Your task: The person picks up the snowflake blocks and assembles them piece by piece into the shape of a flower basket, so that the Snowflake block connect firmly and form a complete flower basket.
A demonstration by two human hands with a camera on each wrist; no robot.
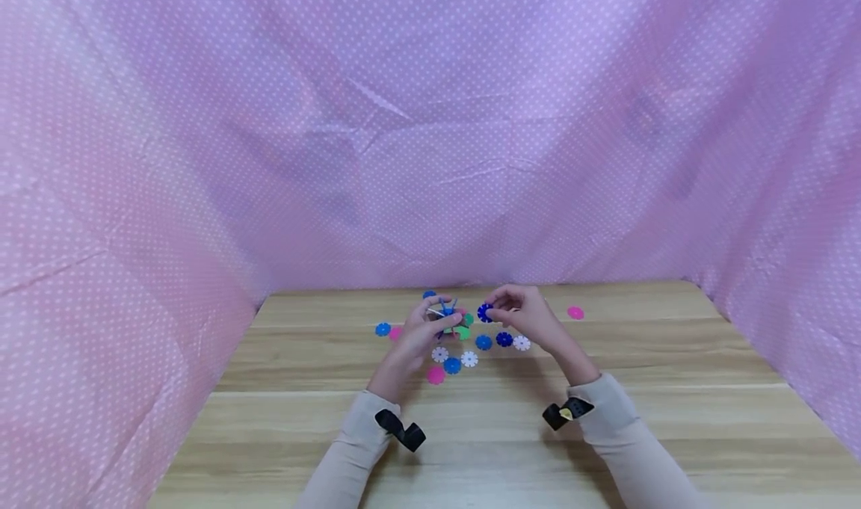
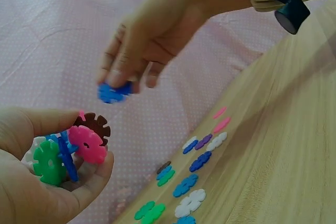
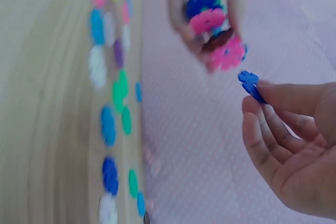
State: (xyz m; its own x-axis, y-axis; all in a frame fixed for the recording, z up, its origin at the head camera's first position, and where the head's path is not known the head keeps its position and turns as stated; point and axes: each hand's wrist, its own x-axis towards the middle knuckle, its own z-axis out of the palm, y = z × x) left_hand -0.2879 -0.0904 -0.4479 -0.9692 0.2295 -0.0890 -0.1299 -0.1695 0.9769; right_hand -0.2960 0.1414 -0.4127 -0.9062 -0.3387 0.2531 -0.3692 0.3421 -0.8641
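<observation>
My left hand [image 2: 47,182] grips a cluster of interlocked plastic notched discs: a pink disc [image 2: 87,144], a green disc [image 2: 49,162], a brown disc [image 2: 100,125] and blue and white ones partly hidden by the fingers. Pinched between the thumb and fingers of my right hand [image 1: 528,316] is a dark blue notched disc [image 3: 249,83], held in the air to the right of the cluster. A gap shows between this disc and the cluster in both wrist views.
Loose notched discs lie about the wooden table [image 1: 484,434], among them a white disc [image 1: 468,359], a blue disc [image 1: 452,365] and a pink disc [image 1: 436,375]. Another pink disc [image 1: 575,312] lies far right. Polka-dot pink cloth [image 1: 430,195] hangs behind and on both sides.
</observation>
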